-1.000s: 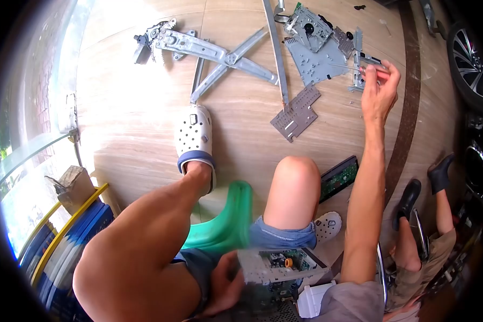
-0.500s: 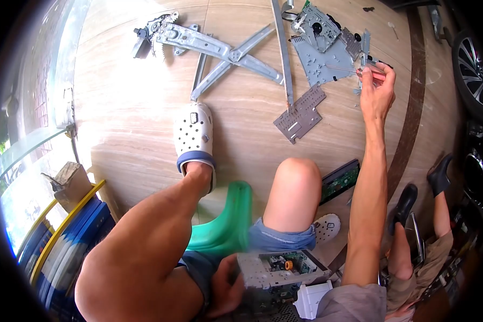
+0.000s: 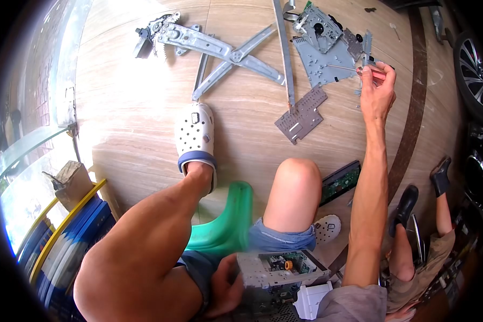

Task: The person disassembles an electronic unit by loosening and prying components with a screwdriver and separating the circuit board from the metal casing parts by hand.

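My right hand (image 3: 378, 94) is closed around the red handle of a screwdriver (image 3: 371, 74), whose thin shaft points left over a grey metal plate (image 3: 322, 61) scattered with small screws. Beside that plate are a metal drive mechanism (image 3: 316, 29) and narrow metal pieces (image 3: 367, 45). My left hand (image 3: 226, 287) is low in the view, against the left side of an opened metal device (image 3: 284, 266) with circuit boards and an orange part inside. Its fingertips are hidden by the device. A brown-grey perforated plate (image 3: 301, 115) lies on the floor.
A scissor-shaped metal linkage (image 3: 228, 53) lies ahead of my shoe (image 3: 195, 131). A green plastic stool (image 3: 225, 225) is between my legs, a circuit-board panel (image 3: 341, 182) by my knee. Another person's legs (image 3: 402, 252) are at right, near a car wheel (image 3: 475, 70). Blue items (image 3: 75, 241) stand left.
My right hand, with the screwdriver, has come slightly down from the narrow metal pieces. The floor parts appear shifted slightly right as the view moved. My left hand stays by the device.
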The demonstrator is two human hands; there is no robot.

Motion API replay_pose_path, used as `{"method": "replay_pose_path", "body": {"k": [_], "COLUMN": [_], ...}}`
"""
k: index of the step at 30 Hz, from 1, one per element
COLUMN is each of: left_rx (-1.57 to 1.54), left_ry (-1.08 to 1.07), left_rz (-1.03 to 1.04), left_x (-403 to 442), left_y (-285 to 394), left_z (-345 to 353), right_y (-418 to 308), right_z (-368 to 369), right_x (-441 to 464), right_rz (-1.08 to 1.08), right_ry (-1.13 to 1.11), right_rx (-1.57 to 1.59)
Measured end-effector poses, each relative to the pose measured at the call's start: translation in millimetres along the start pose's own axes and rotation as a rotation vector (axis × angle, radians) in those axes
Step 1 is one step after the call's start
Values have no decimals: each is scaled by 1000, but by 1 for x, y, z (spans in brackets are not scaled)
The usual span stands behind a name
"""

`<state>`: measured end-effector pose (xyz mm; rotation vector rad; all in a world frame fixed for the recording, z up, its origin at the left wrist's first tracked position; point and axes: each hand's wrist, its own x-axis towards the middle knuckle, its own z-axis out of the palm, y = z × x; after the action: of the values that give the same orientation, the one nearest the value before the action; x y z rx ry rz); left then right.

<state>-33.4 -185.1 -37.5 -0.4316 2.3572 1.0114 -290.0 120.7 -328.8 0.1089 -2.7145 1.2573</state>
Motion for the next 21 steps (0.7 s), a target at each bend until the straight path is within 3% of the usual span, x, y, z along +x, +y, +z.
{"method": "replay_pose_path", "body": {"k": [18, 21], "left_rx": [19, -110], "left_ry": [-42, -72], "left_rz": [-21, 227], "left_x": [2, 5], "left_y": [-3, -19], "left_z": [-3, -13], "right_y": [-13, -17], "right_z": [7, 5], "right_x": [-1, -1], "right_rz": [-15, -23], "right_ry": [-39, -36], "right_rx": [-51, -59]}}
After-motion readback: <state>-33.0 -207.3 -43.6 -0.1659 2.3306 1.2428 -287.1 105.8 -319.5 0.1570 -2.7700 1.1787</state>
